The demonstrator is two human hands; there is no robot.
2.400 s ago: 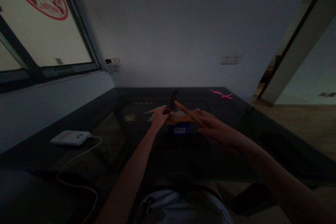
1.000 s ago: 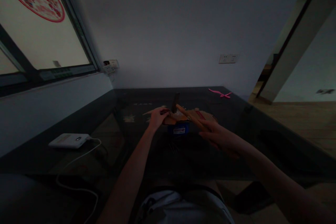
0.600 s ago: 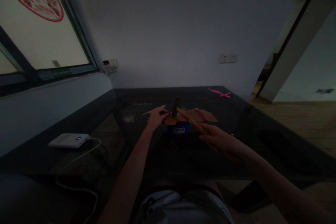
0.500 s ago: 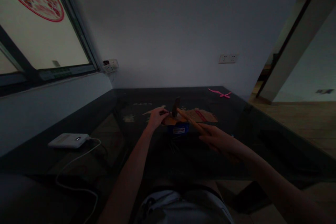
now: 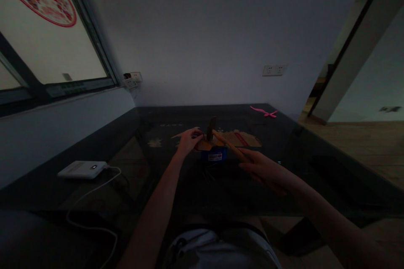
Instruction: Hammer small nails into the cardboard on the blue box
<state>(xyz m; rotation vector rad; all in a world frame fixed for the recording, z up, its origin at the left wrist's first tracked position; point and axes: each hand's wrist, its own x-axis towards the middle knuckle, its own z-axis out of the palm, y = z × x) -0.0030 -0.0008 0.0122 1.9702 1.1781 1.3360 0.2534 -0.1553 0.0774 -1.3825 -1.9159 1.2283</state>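
Observation:
My right hand is wrapped round the wooden handle of a hammer. The dark head of the hammer is over a piece of brown cardboard on top of a blue box with a white label. At the left side of that box, my left hand has its thumb and fingers pinched together close to the hammer head. Whatever sits between those fingertips is too small and dark to make out. Flat brown cardboard with a red stripe lies on the table behind the box.
A white power bank lies at the left of the dark table, its white cable hanging over the front edge. A pink ribbon-like thing is at the far right corner. A dark flat object lies at right.

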